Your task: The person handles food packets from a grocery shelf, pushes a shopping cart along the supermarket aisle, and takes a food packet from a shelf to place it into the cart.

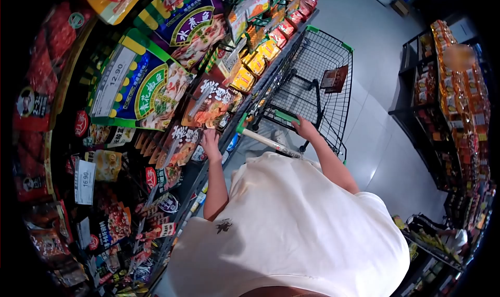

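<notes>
Grey tiled floor (pixel 380 101), black shelving (pixel 416 135)

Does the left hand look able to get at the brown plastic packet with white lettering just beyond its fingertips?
Probably yes. The left hand is right by the near edge of the brown packet, and nothing visible blocks the way between them; whether they touch is unclear.

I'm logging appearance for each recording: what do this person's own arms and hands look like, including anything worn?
The left hand and right hand show no gloves. Both forearms are bare, emerging from short sleeves of a loose white shirt with a small dark emblem.
</notes>
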Demonstrator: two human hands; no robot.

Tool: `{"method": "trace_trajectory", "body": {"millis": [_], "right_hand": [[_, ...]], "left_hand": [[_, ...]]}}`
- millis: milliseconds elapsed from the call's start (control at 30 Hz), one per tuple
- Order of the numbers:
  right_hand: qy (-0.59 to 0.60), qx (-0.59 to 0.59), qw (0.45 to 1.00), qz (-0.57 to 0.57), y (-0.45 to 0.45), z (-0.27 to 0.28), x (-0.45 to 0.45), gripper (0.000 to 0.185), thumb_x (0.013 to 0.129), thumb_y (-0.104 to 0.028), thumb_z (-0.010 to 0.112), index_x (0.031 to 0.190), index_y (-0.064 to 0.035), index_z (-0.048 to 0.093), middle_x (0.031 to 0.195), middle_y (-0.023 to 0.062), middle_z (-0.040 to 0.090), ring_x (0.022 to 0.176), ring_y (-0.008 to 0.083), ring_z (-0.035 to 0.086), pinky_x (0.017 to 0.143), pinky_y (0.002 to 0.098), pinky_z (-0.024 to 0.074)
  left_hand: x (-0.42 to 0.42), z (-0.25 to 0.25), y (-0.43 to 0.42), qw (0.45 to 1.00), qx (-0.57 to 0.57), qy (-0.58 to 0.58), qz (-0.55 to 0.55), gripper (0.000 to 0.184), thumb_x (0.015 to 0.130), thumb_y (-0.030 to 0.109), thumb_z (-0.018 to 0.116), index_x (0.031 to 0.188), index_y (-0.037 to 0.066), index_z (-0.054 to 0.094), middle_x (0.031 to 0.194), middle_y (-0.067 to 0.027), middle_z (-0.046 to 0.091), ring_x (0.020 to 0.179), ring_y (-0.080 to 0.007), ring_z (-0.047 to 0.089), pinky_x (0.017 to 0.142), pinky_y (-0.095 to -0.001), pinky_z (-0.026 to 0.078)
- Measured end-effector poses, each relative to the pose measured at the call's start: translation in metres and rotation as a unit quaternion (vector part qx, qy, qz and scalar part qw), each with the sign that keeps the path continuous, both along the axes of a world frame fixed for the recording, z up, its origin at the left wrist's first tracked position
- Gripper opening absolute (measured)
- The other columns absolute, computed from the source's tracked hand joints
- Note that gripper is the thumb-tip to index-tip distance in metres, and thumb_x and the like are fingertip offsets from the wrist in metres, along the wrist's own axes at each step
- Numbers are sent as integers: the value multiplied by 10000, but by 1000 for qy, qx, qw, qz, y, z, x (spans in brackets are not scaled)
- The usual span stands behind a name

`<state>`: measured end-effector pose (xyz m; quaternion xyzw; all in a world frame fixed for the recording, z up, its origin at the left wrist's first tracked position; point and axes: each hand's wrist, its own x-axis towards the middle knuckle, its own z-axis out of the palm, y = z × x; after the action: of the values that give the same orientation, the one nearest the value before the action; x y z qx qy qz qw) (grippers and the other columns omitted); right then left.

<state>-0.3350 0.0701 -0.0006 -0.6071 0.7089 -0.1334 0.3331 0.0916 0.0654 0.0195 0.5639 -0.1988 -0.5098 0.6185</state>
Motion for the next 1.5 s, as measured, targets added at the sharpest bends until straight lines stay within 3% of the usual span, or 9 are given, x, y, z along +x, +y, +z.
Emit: {"method": "trace_trajectory", "body": {"millis": [100,267,333,433,567,767,1033,1233,1500], "right_hand": [[-55,63,993,-82,24,-32,-26,513,1048,-450,529,1329,-34,632,1124,286,715,1110,460,673,949,505,538],[-26,40,994,-98,39,-20,-25,390,1022,-372,545,1212,-65,693,1076,272,725,1015,477,685,883,539,546],[-37,65,993,-89,32,-19,-24,380,1011,-358,554,1215,-69,695,1080,272,726,1018,471,687,887,533,549],[-52,54,991,-113,32,-28,-21,367,973,-292,595,1215,-34,693,1091,260,736,1033,456,692,899,506,558],[-86,32,987,-129,30,-35,-21,329,970,-270,593,1174,-29,686,1102,284,718,1052,482,674,919,549,542],[-141,23,962,-232,20,-52,-34,389,960,-262,620,1258,-19,678,1106,266,729,1042,460,688,918,521,553],[-97,-12,895,-436,-45,-125,-117,527,977,-313,644,1389,11,591,1211,265,715,1148,447,669,1016,497,527],[44,-49,901,-428,-126,-126,-201,604,998,-354,622,1435,18,434,1324,282,606,1065,499,665,962,561,538],[99,108,899,-412,-198,-138,-263,399,1011,-252,478,1294,30,489,1148,296,713,1070,454,709,916,555,568]], "left_hand": [[-4,-32,14,993,100,-1,-56,652,1092,531,483,1504,26,499,1562,-192,511,1400,-334,546,1126,-425,450],[-41,-14,3,985,90,-45,-142,554,1089,445,533,1466,39,546,1493,-133,577,1321,-291,599,1084,-410,477],[-66,19,-14,969,47,-162,-179,488,1102,392,527,1386,5,617,1391,-145,658,1264,-248,634,1060,-359,479],[-87,22,-48,907,-17,-332,-257,453,1107,332,517,1334,-41,640,1296,-180,709,1220,-267,661,1034,-345,485],[-108,11,-79,795,-19,-479,-373,461,1063,374,555,1387,54,626,1258,-211,706,1168,-373,666,1004,-409,510],[-147,48,-82,627,148,-663,-382,465,1057,458,496,1353,125,629,1156,-218,730,1027,-449,690,880,-537,544],[-145,31,-77,604,76,-727,-319,363,1046,355,500,1250,114,678,1022,-218,746,887,-467,704,787,-576,547],[-142,28,-77,589,110,-729,-331,376,1044,332,518,1276,89,687,1018,-232,745,888,-460,700,777,-533,551],[-145,28,-73,602,65,-730,-317,247,1023,215,588,1205,87,694,986,-205,741,853,-428,704,711,-495,552]]}}
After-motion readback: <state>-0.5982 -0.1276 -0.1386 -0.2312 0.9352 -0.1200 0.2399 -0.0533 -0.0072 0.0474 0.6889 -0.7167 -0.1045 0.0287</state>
